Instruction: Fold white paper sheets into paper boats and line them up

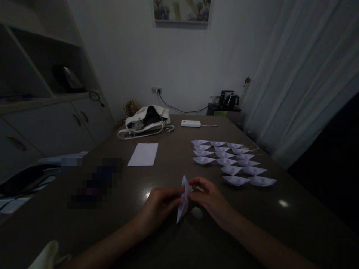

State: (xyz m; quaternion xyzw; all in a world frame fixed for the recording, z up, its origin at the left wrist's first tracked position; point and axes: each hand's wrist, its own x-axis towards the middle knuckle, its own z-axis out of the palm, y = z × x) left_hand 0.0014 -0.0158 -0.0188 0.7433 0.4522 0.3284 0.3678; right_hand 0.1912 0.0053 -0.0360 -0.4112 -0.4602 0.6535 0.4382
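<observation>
A folded white paper boat [183, 207] is held on end just above the table, its long side running up and down between my hands. My left hand [158, 205] pinches it from the left, with fingertips inside or against its fold. From the right, my right hand [211, 200] grips the other face with thumb and fingers. Several finished paper boats [204, 160] stand in rows on the table to the right, beyond my right hand. A stack of white paper [143, 154] lies flat ahead of my left hand.
A white handbag [148, 119] sits at the far left of the dark table [174, 157]. A white power bank [191, 123] with a short strap or cable lies at the back. A blurred dark patch covers something on the left. A curtain [303, 74] hangs at right.
</observation>
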